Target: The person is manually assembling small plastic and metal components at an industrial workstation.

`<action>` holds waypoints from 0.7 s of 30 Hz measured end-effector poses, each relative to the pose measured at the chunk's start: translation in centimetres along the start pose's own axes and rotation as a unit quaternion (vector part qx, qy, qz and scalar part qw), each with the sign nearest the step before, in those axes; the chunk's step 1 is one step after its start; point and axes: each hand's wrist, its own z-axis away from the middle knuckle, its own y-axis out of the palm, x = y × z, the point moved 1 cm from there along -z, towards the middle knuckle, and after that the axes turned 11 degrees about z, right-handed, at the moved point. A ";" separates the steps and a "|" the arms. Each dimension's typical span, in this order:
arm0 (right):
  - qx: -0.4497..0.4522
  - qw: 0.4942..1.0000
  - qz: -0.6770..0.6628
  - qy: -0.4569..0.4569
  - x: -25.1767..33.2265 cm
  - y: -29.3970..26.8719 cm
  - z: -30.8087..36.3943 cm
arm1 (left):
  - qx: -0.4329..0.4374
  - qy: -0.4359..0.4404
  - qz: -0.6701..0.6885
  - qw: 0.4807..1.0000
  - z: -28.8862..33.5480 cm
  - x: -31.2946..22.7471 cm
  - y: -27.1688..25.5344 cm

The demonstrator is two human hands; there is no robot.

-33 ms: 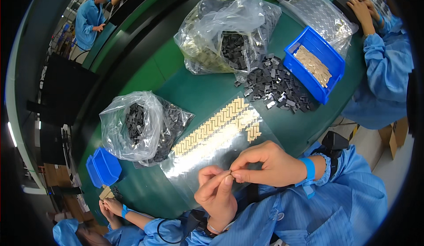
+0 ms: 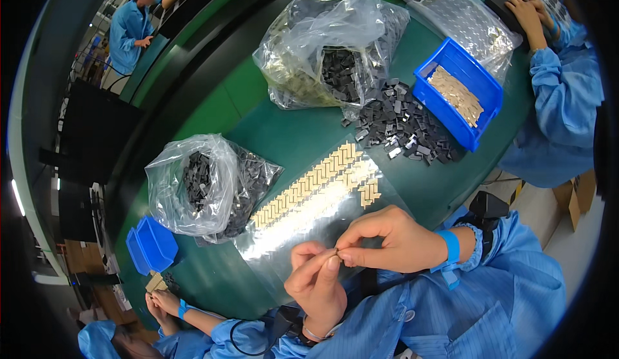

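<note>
My left hand [image 2: 317,280] and my right hand [image 2: 394,241] meet fingertip to fingertip above the near edge of a clear plastic sheet. Both are closed in a pinch around one tiny dark piece, mostly covered by the fingers, so its kind cannot be made out. Just beyond, slanting rows of small beige strips [image 2: 306,181] lie on the clear sheet [image 2: 258,256], with glare over their middle. Farther off is a loose pile of small black rectangular parts [image 2: 409,123]. Beside it, a blue bin [image 2: 474,141] holds many flat beige strips [image 2: 454,94].
Two clear bags [image 2: 284,56] [image 2: 164,172] of black parts stand on the green table [image 2: 238,301]. A smaller blue bin [image 2: 151,246] is at the left. Co-workers' hands [image 2: 529,20] [image 2: 164,304] work at the far right and lower left. Clear packaging with a tray [image 2: 451,10] lies at the back right.
</note>
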 end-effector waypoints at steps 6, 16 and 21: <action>-0.031 0.999 -0.018 -0.020 -0.1 -0.7 0.5 | 0.020 -0.173 0.218 0.960 -0.6 0.2 0.7; -0.344 0.788 0.490 -0.140 4.0 -12.6 1.9 | -0.002 -0.046 0.052 0.998 -2.3 -1.2 -1.0; -0.324 0.722 0.609 -0.047 3.4 -18.1 3.0 | 0.072 0.137 -0.203 0.967 -2.3 -4.6 -0.3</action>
